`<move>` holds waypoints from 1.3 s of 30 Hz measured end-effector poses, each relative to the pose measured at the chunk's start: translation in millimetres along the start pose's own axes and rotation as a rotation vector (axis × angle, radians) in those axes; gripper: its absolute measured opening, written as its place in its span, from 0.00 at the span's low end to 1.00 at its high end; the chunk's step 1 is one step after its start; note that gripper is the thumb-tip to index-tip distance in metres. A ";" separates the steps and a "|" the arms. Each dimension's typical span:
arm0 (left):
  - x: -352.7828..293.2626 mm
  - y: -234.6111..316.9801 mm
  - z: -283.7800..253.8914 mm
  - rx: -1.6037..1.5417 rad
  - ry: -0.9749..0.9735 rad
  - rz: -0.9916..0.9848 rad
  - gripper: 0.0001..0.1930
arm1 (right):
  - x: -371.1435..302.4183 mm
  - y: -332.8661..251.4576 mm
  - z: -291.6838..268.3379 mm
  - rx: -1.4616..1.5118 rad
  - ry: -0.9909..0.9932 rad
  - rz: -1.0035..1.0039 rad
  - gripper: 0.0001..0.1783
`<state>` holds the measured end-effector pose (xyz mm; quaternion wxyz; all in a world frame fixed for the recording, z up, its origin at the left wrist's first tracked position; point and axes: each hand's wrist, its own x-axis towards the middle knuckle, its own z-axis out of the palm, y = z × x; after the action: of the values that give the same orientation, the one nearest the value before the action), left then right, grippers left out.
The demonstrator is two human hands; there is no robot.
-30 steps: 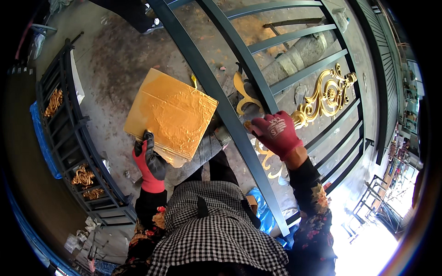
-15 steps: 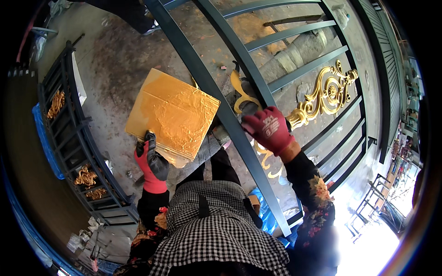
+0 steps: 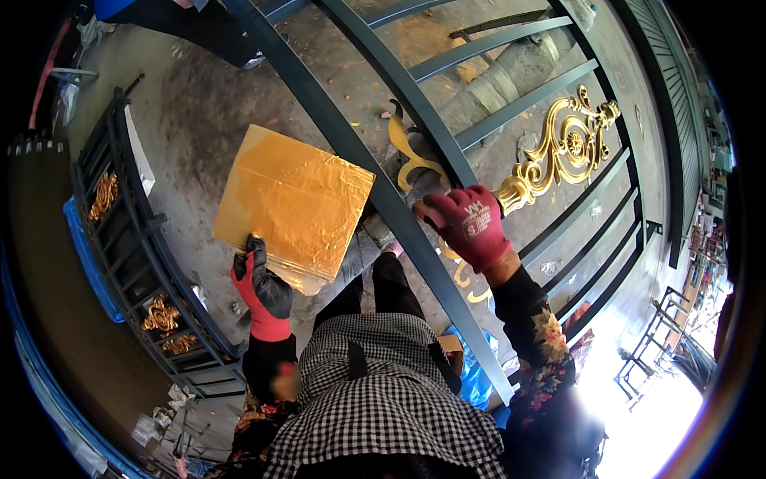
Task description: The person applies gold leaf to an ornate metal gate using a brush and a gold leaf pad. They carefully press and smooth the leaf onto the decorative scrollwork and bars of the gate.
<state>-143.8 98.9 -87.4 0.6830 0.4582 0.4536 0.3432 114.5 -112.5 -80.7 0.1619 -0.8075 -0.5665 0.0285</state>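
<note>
My left hand (image 3: 263, 289), in a red and black glove, grips the lower edge of a stack of cardboard sheets (image 3: 297, 203) smeared with wet-looking gold paint. The thumb lies on top of the stack. My right hand (image 3: 472, 226), in a maroon glove, is closed with its fingers curled down over the dark metal gate frame (image 3: 381, 182). What those fingers hold, if anything, is hidden. Beside its knuckles begins a gold scroll ornament (image 3: 558, 156) set among the bars. Another, flat gold scroll (image 3: 408, 152) shows between two long bars, partly dark at its tip.
On the left leans another dark gate panel (image 3: 132, 239) with gold ornaments. A wrapped grey roll (image 3: 499, 84) lies under the bars on the stained concrete floor (image 3: 199, 104). Blue plastic (image 3: 477, 375) sits beneath the near frame end. Another person's dark-clothed leg (image 3: 187, 28) is at the top.
The gate frame and floor sit slightly differently in the picture, as if my head moved a little. Both hands stay nearly in place, the left still holding the painted cardboard.
</note>
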 end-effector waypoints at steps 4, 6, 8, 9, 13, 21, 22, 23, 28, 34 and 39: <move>-1.0 1.0 -1.2 -0.024 -0.024 -0.036 0.16 | -2.7 -7.7 -10.6 0.085 0.126 0.094 0.08; 1.6 -4.2 -8.3 0.066 -0.044 0.001 0.16 | 8.3 -9.0 -15.0 0.050 0.044 0.042 0.10; 1.8 -3.3 -7.2 0.057 -0.034 0.006 0.16 | 14.0 -6.7 -5.3 0.014 -0.071 0.000 0.08; -0.4 0.5 -1.6 0.004 -0.015 -0.010 0.16 | 8.3 -3.8 -5.9 -0.004 -0.134 0.013 0.08; -0.7 -1.0 -2.6 -0.034 0.008 -0.020 0.15 | -3.1 1.1 -20.0 -0.019 -0.209 0.019 0.08; -0.2 -6.9 -11.7 0.066 -0.020 0.032 0.15 | -1.5 0.7 -21.0 0.004 -0.302 -0.017 0.04; 0.1 -7.2 -13.6 0.095 -0.023 0.050 0.15 | -2.4 2.8 -23.7 -0.001 -0.270 -0.028 0.04; -0.1 -6.6 -12.8 0.093 -0.026 0.034 0.15 | -2.9 4.0 -25.0 -0.006 -0.237 -0.037 0.04; -1.7 -2.7 -5.7 0.011 -0.043 0.035 0.14 | 7.5 9.6 -12.9 0.045 -0.234 -0.068 0.07; -2.0 2.5 0.9 0.075 -0.005 0.025 0.14 | 2.7 -0.6 -7.9 0.016 -0.074 0.005 0.07; -0.5 -6.1 -7.5 0.093 -0.043 0.049 0.14 | 10.4 5.5 -2.5 -0.047 -0.116 0.039 0.07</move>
<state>-150.7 98.7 -94.2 0.6619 0.5079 0.4429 0.3284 123.7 -105.2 -78.6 0.1091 -0.8191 -0.5595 0.0648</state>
